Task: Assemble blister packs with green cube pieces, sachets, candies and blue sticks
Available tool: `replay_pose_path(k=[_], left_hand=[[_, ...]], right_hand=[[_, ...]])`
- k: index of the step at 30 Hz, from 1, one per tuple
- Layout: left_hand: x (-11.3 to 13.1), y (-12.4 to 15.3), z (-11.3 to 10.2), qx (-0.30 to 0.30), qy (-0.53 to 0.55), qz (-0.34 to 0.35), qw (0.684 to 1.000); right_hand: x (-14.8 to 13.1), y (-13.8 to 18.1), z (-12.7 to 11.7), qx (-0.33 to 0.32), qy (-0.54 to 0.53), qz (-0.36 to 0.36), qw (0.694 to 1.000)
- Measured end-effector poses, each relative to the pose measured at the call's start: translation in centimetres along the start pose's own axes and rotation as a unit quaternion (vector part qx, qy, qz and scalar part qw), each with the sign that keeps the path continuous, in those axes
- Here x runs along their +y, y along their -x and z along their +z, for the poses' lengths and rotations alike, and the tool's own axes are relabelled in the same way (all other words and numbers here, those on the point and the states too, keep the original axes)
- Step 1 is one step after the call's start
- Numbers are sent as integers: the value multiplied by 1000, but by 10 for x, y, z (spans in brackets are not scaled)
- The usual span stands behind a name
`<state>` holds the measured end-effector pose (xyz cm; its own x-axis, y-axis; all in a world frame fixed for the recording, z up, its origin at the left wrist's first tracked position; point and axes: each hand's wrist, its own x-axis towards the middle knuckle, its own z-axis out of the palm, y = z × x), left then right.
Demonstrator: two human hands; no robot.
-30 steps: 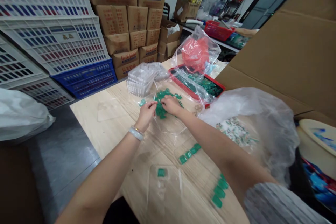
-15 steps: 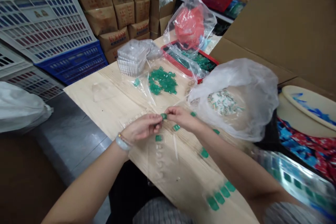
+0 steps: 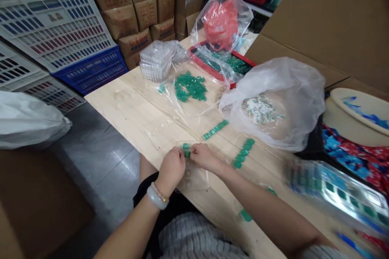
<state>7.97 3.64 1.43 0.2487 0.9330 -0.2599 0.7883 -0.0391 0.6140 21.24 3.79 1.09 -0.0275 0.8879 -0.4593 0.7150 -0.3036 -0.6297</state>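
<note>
Both hands meet low over the clear plastic tray [image 3: 197, 182], which lies near the table's front edge with a row of moulded pockets. My right hand [image 3: 206, 157] pinches a small green square piece [image 3: 187, 154] at a pocket. My left hand [image 3: 174, 166], closed, has its thumb and finger at the other side of the same piece; its grip is partly hidden. Just beyond sits another green piece [image 3: 186, 146] in the tray's far pocket. Short rows of green pieces lie to the right, one row [image 3: 215, 130] behind my right hand and another row [image 3: 244, 153] beside my forearm.
A pile of green pieces [image 3: 191, 85] lies on clear film, near stacked clear trays [image 3: 155, 61] and a red-rimmed tray [image 3: 209, 68]. At right are a plastic bag of small bits [image 3: 291, 105], a cream basin [image 3: 343, 117] and filled clear packs [image 3: 349, 198]. Crates [image 3: 57, 24] stand left.
My hands have come down and nearer to me, bringing the green piece from above the tray to a pocket. The view has shifted, and more of the green rows now shows.
</note>
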Motion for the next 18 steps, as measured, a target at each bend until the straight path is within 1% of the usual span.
replay_pose_path(k=[2,4,5,6,7,8,9,10,11,12,13,14,15,16,18], left_hand=[[1,2,-1,-3,-38,-9,999],[-1,4,-5,-5,-25,-11,1000],[-2,5,-7,-3,13,-8,1000],[-3,6,-10,-1,74,-9,997],[-4,6,-13,-1,159,-20,987],[-3,5,-16,-10,262,-42,964],[-2,4,-18,-28,373,-77,924],[1,3,-21,-52,478,-119,869],[5,2,-24,-78,565,-160,806],[9,0,-26,-104,629,-190,747],[13,-1,-28,-125,672,-207,700],[17,-2,-30,-141,698,-214,669],[21,-2,-31,-152,713,-214,651],[24,-2,-32,-161,722,-209,640],[30,-3,-32,-172,731,-193,632]], right_hand=[[3,2,0,10,-9,-12,1000],[7,7,-2,9,-40,-22,999],[7,10,-4,20,-55,-31,998],[7,15,-5,43,-65,-47,996],[5,20,-7,78,-71,-73,992],[2,25,-8,112,-72,-110,985],[-2,30,-9,136,-68,-152,977],[-6,34,-8,144,-62,-192,969],[-10,38,-8,139,-55,-223,963],[-14,40,-6,131,-46,-241,960],[-17,42,-4,127,-37,-249,959],[-19,43,-3,130,-31,-249,959],[-19,42,-2,139,-28,-245,959],[-19,41,-2,148,-27,-240,959],[-17,37,-5,161,-31,-226,960]])
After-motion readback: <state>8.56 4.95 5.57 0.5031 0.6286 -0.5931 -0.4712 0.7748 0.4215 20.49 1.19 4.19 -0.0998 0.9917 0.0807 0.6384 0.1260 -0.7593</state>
